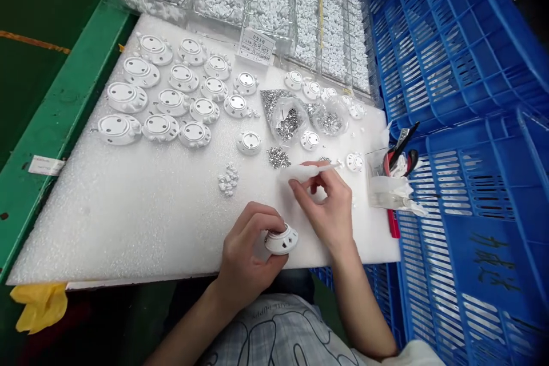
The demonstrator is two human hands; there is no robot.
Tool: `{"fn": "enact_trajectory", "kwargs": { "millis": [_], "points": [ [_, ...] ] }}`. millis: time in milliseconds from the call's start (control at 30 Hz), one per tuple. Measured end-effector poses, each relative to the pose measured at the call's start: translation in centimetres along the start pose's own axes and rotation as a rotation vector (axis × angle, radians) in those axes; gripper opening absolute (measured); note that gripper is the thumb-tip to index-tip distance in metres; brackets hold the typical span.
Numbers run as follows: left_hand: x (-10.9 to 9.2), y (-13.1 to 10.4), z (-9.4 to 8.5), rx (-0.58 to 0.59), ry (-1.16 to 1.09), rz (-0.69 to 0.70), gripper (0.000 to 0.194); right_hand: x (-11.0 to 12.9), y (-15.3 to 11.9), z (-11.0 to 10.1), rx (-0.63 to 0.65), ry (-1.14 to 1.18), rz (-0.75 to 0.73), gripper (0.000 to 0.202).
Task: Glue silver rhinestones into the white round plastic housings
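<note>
My left hand (253, 246) is closed around a small white saucer-shaped part (281, 242) with dark slots in its side, above the near edge of the foam sheet. Up and to the right, my right hand (328, 203) pinches a whitish translucent bottle (302, 172), long and tapered, lying nearly level with its thin end to the right. That end is close to a white saucer part (354, 162) on the foam. Beyond the bottle lies a small heap of tiny silver metal pieces (278, 157). A cluster of little white parts (229, 179) sits left of my hands.
The white foam sheet (163, 211) bears rows of white saucer parts (171, 102) at left and bags of metal pieces (289, 120). Behind stands a clear compartment tray (193, 14) of white parts. Blue crates (463, 171) and a holder with red-and-black handled tools (398, 160) are at right.
</note>
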State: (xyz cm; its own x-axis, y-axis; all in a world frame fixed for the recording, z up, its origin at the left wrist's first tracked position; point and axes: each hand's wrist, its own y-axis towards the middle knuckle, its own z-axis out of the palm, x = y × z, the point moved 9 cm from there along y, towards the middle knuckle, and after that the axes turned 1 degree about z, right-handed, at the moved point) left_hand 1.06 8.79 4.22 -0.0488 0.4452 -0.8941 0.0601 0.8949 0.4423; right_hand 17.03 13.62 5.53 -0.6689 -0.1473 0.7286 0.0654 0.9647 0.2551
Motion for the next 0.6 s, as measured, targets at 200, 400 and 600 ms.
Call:
{"fn": "enact_trajectory", "kwargs": {
  "millis": [200,400,600],
  "points": [
    [-0.3,-0.2,-0.4,-0.039,-0.019,0.033,0.029,2.8,1.4,4.3,0.134,-0.006,-0.112,0.009],
    [-0.5,0.0,-0.3,-0.014,-0.031,0.047,0.03,1.8,1.4,5.2,0.107,-0.104,-0.091,0.012],
    [-0.5,0.0,-0.2,-0.001,-0.021,0.054,0.03,1.4,1.5,5.2,0.093,-0.081,-0.071,0.009]
  ]
}}
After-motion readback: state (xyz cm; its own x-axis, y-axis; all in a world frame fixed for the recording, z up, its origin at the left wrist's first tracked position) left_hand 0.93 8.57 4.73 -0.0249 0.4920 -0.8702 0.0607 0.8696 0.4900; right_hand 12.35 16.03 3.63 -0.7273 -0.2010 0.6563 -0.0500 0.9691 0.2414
